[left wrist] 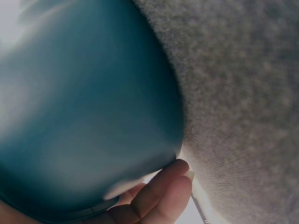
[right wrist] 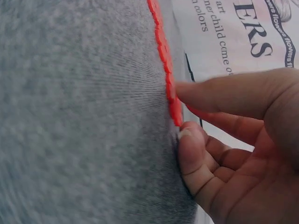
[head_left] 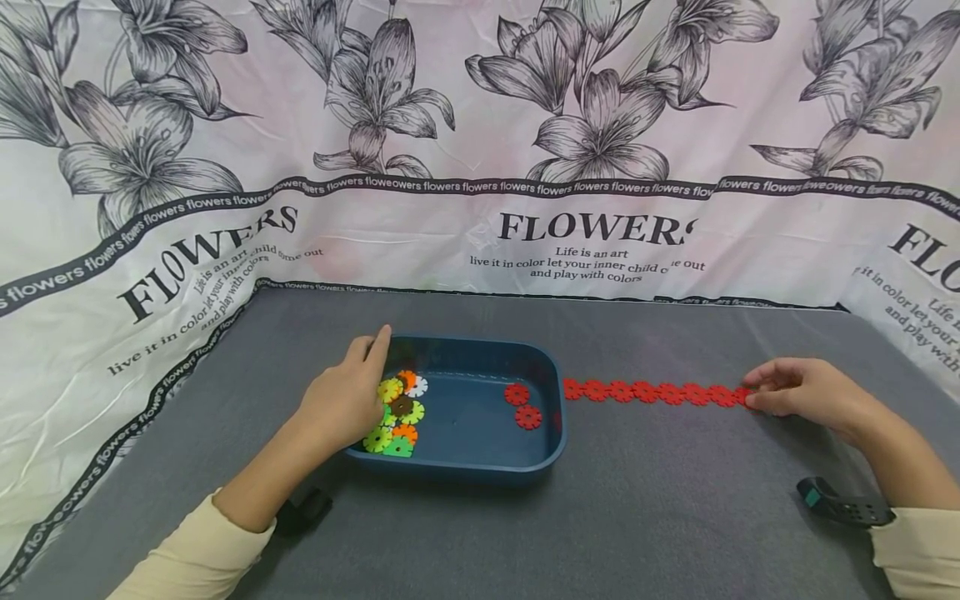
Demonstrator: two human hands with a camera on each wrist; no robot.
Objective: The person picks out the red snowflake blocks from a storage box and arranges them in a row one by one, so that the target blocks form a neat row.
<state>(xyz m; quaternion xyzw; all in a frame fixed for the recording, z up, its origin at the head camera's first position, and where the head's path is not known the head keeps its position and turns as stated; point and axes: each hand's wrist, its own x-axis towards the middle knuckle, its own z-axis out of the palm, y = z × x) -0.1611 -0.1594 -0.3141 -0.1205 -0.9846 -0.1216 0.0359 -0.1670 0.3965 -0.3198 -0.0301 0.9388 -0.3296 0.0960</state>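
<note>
A dark blue plastic tub (head_left: pixel 457 468) stands on the grey cloth, and my left hand (head_left: pixel 343 402) grips its left end. In the left wrist view the fingers (left wrist: pixel 170 198) curl against the outer wall of the tub (left wrist: pixel 103 107). A straight chain of red notched discs (head_left: pixel 645 392) runs rightward from the tub's right side. At the chain's far right end, my right hand (head_left: pixel 813 396) pinches the last disc between thumb and fingers. The chain (right wrist: pixel 163 51) appears edge-on in the right wrist view, the hand (right wrist: pixel 233 135) at its end.
Inside the tub, notched discs in yellow, green, orange, white and brown (head_left: pixel 401 407) are heaped at the left, and two loose red discs (head_left: pixel 528 417) lie at the right. A flower-printed cloth (head_left: pixel 420 233) hangs behind the grey surface (head_left: pixel 660 517).
</note>
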